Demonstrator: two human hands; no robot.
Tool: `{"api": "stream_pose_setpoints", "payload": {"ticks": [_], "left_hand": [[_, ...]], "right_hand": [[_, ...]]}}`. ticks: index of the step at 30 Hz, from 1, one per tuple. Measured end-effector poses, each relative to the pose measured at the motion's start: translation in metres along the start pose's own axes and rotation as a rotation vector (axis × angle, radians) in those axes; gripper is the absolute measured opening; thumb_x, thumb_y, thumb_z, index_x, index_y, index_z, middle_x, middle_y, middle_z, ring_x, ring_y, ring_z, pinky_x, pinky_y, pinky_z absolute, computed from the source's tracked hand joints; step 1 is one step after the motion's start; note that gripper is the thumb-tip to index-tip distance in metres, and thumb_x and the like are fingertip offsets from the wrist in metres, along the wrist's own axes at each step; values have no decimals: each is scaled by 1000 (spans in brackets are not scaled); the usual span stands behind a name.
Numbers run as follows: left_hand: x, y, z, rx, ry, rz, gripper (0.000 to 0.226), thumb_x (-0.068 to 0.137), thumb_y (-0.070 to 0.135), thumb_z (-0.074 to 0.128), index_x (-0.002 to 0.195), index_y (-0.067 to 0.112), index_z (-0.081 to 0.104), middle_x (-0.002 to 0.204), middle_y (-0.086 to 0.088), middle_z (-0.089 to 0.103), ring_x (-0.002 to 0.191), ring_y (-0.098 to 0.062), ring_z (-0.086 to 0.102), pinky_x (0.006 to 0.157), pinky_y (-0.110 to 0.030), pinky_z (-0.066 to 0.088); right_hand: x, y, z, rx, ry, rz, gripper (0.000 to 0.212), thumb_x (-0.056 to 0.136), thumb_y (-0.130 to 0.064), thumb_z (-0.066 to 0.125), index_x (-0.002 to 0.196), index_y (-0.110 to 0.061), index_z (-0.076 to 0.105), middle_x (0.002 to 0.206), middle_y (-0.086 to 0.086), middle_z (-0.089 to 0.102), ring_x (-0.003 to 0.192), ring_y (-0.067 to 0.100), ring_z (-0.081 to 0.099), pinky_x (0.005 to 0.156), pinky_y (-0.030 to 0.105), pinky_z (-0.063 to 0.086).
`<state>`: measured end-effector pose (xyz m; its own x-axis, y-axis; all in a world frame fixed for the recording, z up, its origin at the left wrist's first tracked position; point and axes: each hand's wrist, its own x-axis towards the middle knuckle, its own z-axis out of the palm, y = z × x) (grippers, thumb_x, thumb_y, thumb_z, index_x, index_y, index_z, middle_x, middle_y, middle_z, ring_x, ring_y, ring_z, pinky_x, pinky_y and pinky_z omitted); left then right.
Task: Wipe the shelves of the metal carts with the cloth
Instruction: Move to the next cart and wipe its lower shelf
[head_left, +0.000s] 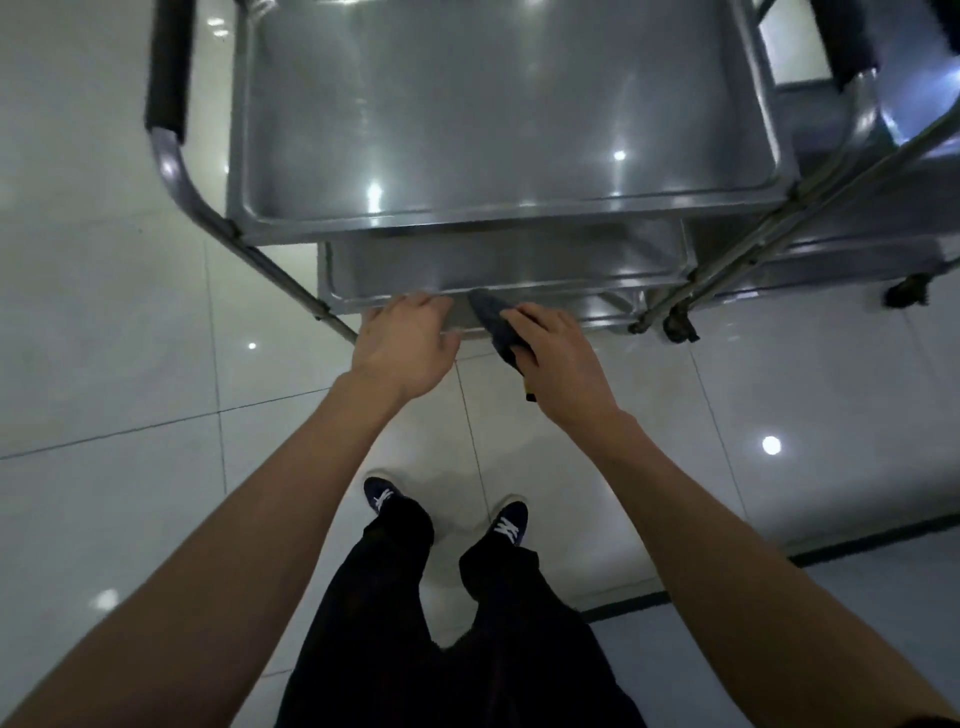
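Note:
A stainless steel cart stands in front of me, its bare top shelf (498, 119) filling the upper view. Below it the middle shelf (467, 273) sticks out toward me, and a lower shelf shows underneath. My left hand (402, 345) reaches to the front rim of the middle shelf, its fingers curled at the rim's edge. My right hand (558, 353) grips a dark cloth (496, 325), whose tip touches the same rim just right of my left hand.
A second metal cart (857, 171) stands close on the right, its tube frame crossing the first cart's corner, with black casters (680, 327) on the floor. A padded black handle (169, 67) rises at the left. Glossy white floor tiles surround my feet (447, 512).

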<state>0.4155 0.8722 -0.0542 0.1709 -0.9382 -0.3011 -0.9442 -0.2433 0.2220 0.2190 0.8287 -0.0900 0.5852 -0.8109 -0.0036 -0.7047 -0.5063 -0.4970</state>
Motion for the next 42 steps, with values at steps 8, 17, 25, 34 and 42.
{"api": "stream_pose_setpoints", "payload": {"ticks": [8, 17, 25, 34, 42], "left_hand": [[-53, -135, -35, -114, 119, -172, 45, 100, 39, 48, 144, 26, 50, 142, -2, 56, 126, -27, 52, 98, -44, 46], [-106, -363, -105, -129, 249, -380, 50, 102, 45, 45, 149, 28, 43, 151, 0, 48, 134, -26, 47, 104, -45, 41], [-129, -483, -159, -113, 307, -427, 51, 103, 45, 45, 148, 24, 44, 151, -4, 49, 133, -27, 48, 107, -48, 41], [-87, -574, -206, -124, 307, -460, 50, 103, 47, 44, 148, 25, 45, 149, -2, 50, 134, -25, 48, 109, -47, 40], [3, -661, -267, -60, 276, -502, 50, 103, 46, 44, 148, 24, 45, 146, -2, 53, 130, -25, 50, 107, -46, 41]], "right_hand": [[56, -128, 38, -19, -161, -199, 35, 99, -15, 55, 134, -14, 59, 135, 3, 57, 121, 25, 48, 103, 33, 40], [161, -344, 103, 4, -179, -399, 36, 99, -11, 54, 135, -14, 57, 134, 0, 57, 118, 23, 48, 100, 33, 42], [237, -470, 143, -38, -174, -510, 39, 99, -9, 51, 138, -15, 55, 136, -1, 54, 121, 22, 43, 94, 21, 31], [348, -539, 185, 13, -118, -534, 38, 97, -8, 50, 134, -16, 57, 133, -3, 57, 120, 23, 45, 90, 23, 36], [480, -575, 213, 159, -81, -495, 39, 97, -6, 51, 133, -15, 58, 132, -3, 57, 118, 23, 46, 91, 22, 36]]}}
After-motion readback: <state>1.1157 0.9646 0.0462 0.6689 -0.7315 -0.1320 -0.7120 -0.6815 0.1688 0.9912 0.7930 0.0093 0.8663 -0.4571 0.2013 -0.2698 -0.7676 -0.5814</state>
